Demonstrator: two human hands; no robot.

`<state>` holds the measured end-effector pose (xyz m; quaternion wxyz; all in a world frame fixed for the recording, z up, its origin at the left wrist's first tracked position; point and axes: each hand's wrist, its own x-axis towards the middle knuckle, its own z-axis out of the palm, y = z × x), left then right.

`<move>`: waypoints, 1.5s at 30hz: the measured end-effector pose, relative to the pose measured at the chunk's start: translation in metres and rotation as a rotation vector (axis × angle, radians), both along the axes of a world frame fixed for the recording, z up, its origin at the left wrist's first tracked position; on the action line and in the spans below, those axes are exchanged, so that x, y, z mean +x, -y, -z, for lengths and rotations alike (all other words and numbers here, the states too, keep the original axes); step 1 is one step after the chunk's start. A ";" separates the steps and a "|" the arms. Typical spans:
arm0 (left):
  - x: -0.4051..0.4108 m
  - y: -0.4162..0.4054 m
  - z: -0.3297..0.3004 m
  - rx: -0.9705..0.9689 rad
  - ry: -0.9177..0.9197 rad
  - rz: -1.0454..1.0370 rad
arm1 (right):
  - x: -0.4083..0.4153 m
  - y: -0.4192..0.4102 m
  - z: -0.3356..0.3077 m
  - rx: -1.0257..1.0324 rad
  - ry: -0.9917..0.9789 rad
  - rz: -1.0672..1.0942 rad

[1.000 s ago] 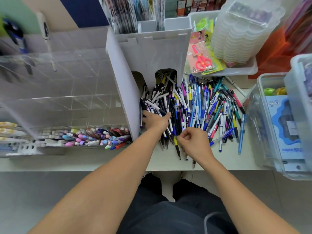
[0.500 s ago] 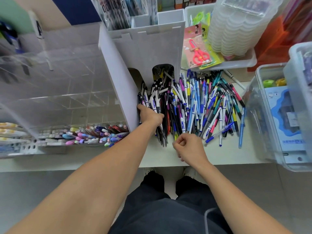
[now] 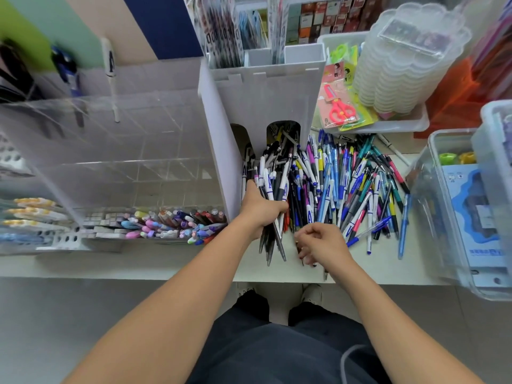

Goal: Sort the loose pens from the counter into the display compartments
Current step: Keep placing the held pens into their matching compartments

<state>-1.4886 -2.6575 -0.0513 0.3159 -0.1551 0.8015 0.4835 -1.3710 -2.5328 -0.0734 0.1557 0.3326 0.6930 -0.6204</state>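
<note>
1. A bundle of dark pens (image 3: 273,217) is gripped by the left hand (image 3: 261,209), beside the white display stand (image 3: 266,92).
2. The right hand (image 3: 321,242) is held with fingers curled at the counter (image 3: 166,264) edge; whether a pen is pinched cannot be told.
3. The loose pens (image 3: 352,184) are heaped on the counter, right of the stand.

A: Pale bench (image 3: 171,261) below us, loose pens (image 3: 346,187) heaped across its middle!

B: White display stand (image 3: 266,98) right behind them, clear organiser (image 3: 110,162) to the left.

A: White tray (image 3: 401,126) at the back right, clear bin (image 3: 432,206) on the right edge.
</note>
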 end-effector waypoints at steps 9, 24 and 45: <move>0.002 0.025 -0.060 0.392 0.057 0.158 | -0.063 0.001 -0.088 -0.253 -0.200 0.115; 0.025 0.158 -0.160 0.813 -0.099 -0.117 | -0.097 0.115 -0.202 -0.134 -0.420 -0.168; -0.001 0.229 -0.160 0.986 -0.046 -0.415 | -0.232 0.173 -0.231 0.124 -1.025 0.083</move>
